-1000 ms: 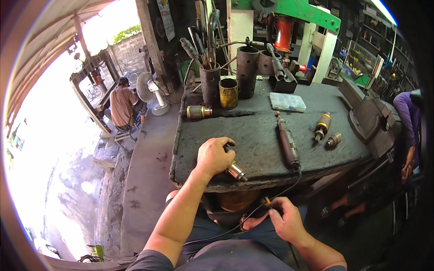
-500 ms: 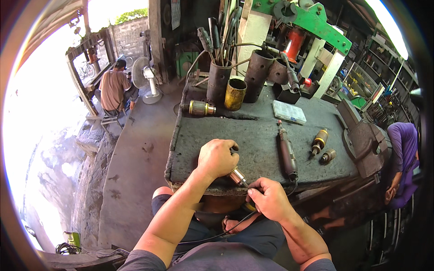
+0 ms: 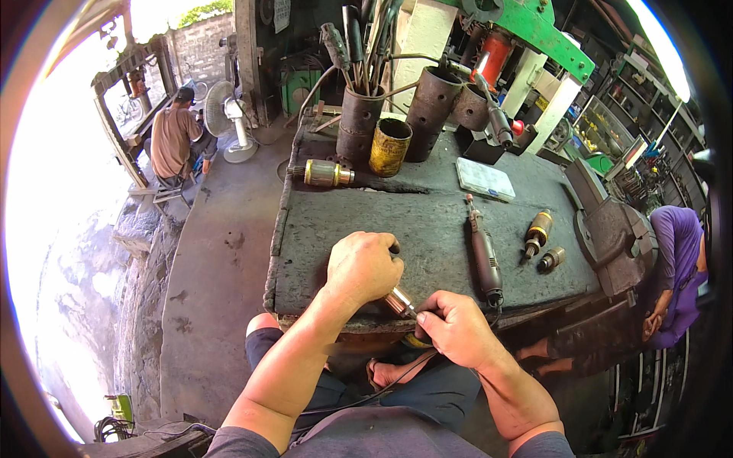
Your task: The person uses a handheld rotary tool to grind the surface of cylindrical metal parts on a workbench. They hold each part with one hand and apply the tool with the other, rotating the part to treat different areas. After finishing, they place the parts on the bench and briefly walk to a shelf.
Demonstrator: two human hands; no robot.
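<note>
My left hand (image 3: 365,267) is closed around a motor armature (image 3: 398,302) at the near edge of the workbench (image 3: 336,221). The armature's copper-coloured commutator and metal shaft stick out toward the right. My right hand (image 3: 458,328) meets the shaft's tip with thumb and forefinger pressed together. Its fingers hide whether they pinch the shaft itself or a thin tool. To the right of my hands lies a dark rotary tool (image 3: 483,259) with a small reddish tip. Beyond it rest another armature (image 3: 538,233) and a smaller cylindrical metal part (image 3: 551,260).
A third armature (image 3: 324,173) lies far left, beside a yellow can (image 3: 391,149) and a dark tube holding tools (image 3: 359,126). A clear plastic case (image 3: 485,179) lies at the back. A vise (image 3: 617,244) stands right, near a person in purple (image 3: 678,252); another person (image 3: 174,141) sits far left.
The view has shifted slightly, so the bench and the things on it appear a little farther left. Both hands stay at the armature, with little visible change in their grip.
</note>
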